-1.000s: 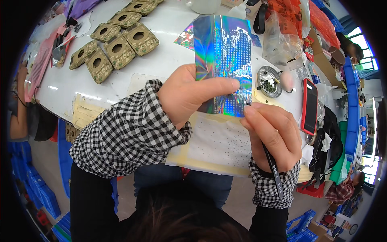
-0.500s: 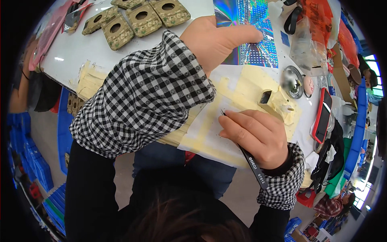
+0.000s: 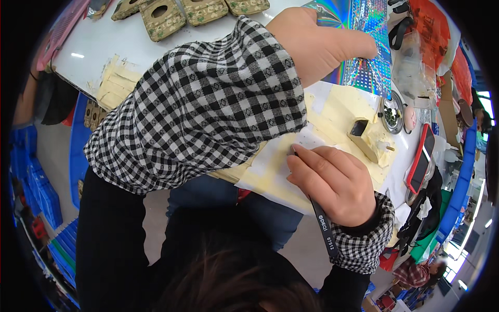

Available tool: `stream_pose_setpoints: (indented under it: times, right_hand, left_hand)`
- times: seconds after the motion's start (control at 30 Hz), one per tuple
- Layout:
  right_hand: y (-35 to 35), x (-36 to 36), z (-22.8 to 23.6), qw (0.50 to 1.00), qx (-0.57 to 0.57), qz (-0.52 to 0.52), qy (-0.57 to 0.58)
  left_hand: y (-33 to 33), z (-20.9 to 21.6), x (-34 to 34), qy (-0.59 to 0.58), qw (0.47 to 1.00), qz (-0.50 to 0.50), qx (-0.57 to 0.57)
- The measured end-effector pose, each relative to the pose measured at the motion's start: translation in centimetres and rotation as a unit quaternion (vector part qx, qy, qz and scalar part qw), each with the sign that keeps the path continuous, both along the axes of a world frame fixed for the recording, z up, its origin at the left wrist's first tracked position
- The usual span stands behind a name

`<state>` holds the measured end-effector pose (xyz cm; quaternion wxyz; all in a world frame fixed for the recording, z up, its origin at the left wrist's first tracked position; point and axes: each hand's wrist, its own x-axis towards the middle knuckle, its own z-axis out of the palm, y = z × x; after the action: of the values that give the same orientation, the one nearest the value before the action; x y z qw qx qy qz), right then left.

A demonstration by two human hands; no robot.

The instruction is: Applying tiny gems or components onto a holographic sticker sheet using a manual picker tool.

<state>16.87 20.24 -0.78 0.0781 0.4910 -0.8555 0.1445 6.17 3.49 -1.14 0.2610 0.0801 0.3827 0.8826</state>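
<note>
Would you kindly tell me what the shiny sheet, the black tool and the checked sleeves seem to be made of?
The shiny sheet: probably glossy plastic film or foil, from rainbow glare and creases. The black tool: perhaps coated metal, though its dull surface could be plastic. The checked sleeves: apparently matte woven cloth, given soft folds.

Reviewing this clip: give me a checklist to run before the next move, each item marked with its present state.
1. Left hand holding the shiny sheet: ok.
2. Right hand gripping the black tweezers: ok.
3. Tweezers apart from the sheet: ok.
4. Whole sheet visible: not ok, the left hand covers part.
5. Anything pinched in the tweezers: cannot tell, tips too small.
</note>
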Motion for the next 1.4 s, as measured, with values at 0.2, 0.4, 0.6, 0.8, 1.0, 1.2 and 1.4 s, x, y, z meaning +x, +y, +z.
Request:
stream_pose_setpoints:
  times: [0.2,0.4,0.6,0.8,1.0,1.2,1.4]
  right_hand:
    - [0.3,-0.1,0.1,0.997,-0.053,-0.020,-0.060]
    - [0.9,-0.3,1.1,0.978,-0.198,-0.061,-0.032]
    - [2.3,0.9,1.5,0.933,-0.318,-0.167,0.012]
    - [3.7,-0.1,1.4,0.901,-0.358,-0.236,0.066]
    - [3.3,-0.3,2.1,0.922,-0.311,-0.225,0.042]
    - [3.0,-0.2,2.0,0.923,-0.306,-0.230,0.027]
    - [2.8,0.1,2.1,0.920,-0.305,-0.245,0.015]
  left_hand:
    - [0.0,1.3,0.2,-0.028,0.998,0.012,-0.054]
    - [-1.2,1.0,0.1,-0.025,0.999,-0.039,0.009]
    - [0.3,0.0,0.2,0.111,0.973,0.006,-0.202]
    - [0.6,0.8,1.6,0.096,0.975,-0.086,-0.181]
    - [0.8,0.6,1.9,0.070,0.981,-0.099,-0.149]
    - [0.6,0.9,1.8,0.063,0.977,-0.130,-0.159]
    - [0.6,0.9,1.9,0.077,0.969,-0.130,-0.197]
